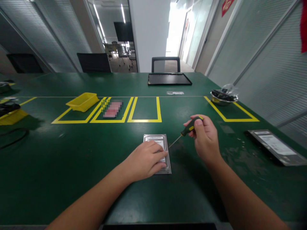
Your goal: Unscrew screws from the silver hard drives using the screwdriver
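I have a small silver rectangular hard drive with a white label [155,138] lying flat on the green tabletop [76,150] straight in front of me. My left hand [147,158] rests palm down across it, fingers loosely spread and slightly bent over the label, covering much of its middle; it is laid on the drive rather than closed around it. My right hand [205,135] is closed around the dark green and yellow handle of a slim screwdriver [192,126], thumb along the grip. The tool slants down to my left, its thin metal shaft ending at the drive's right edge; I cannot tell whether the tip touches it.

Well off to my right lies a larger flat hard drive with a white label [275,145]. Beyond it, a shiny round metal bowl [223,101] holds dark items and clear plastic. Ahead on the left, a yellow plastic tray [82,103] stands at a yellow tape outline [72,121]; in the outline next to it lies a reddish flat object, pixelated [112,109]. Farther back, a black-framed flat panel [169,79] lies near the far edge, before a black-framed chair [166,58].
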{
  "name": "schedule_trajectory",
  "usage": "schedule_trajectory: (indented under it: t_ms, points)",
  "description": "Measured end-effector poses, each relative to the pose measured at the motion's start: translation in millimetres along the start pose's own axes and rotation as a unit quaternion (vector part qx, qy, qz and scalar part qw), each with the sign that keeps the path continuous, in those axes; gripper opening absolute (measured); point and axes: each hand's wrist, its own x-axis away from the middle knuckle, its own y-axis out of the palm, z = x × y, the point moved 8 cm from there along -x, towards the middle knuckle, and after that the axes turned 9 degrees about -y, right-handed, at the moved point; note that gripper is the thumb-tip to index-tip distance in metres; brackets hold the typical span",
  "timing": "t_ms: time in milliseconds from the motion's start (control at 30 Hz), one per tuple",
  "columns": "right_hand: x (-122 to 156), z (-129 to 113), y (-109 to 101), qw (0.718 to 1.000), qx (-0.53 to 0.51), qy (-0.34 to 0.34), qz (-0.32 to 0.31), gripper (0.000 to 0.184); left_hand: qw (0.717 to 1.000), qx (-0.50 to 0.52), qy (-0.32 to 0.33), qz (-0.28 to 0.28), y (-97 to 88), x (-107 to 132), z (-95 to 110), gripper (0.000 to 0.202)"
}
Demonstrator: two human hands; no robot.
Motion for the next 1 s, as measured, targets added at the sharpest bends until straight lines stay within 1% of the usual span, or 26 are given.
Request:
schedule_trajectory:
  t_ms: [133,267,633,1000]
  points:
    - [3.9,-9.2,9.1,0.998,0.05,-0.026,-0.038,0.027,1.0,-0.006,-0.006,-0.001,0.2,1.0,-1.2,0.032]
    - [7.4,-9.8,14.0,0.994,0.089,-0.033,-0.061,0.026,1.0,-0.018,-0.024,0.004,-0.1,2.6,-3.9,0.033]
    - [8.5,-7.1,14.8,0.992,0.104,-0.034,-0.069,0.026,0.999,-0.013,-0.042,0.004,1.0,3.0,-5.6,0.031]
    - [9.0,-8.3,15.5,0.99,0.112,-0.043,-0.079,0.025,0.999,0.0,-0.044,0.007,2.9,3.1,-8.0,0.032]
